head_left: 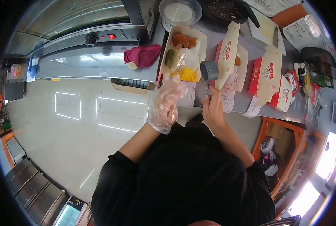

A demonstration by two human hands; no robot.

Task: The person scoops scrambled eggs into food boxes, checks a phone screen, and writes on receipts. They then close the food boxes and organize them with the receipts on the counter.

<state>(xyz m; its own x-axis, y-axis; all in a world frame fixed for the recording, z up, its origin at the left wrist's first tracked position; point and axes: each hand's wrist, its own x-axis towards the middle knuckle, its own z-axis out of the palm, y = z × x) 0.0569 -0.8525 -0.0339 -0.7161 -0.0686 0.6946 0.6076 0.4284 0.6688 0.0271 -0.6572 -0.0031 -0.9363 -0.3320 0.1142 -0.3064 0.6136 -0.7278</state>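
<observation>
My right hand (214, 109) is bare and grips the thin handle of a dark grey measuring cup (209, 71), held at the right edge of an open food box (201, 41). In that box lie brown crumbly food (184, 40), something green (171, 58), white rice (191, 59) and yellow scrambled egg (187, 74). My left hand (166, 103) wears a clear plastic glove and is at the box's near left corner, close to the egg. The glove's glare and creases hide how its fingers are set. Clear plastic with red edges shows over the food just beyond them.
A second box with a raised lid (228, 52) stands right of the cup, then more red and cream boxes (266, 73). Paper receipts (227, 100) hang at the counter edge. A dark pan (224, 11) and clear bowl (180, 13) are behind; a maroon cloth (142, 56) lies left.
</observation>
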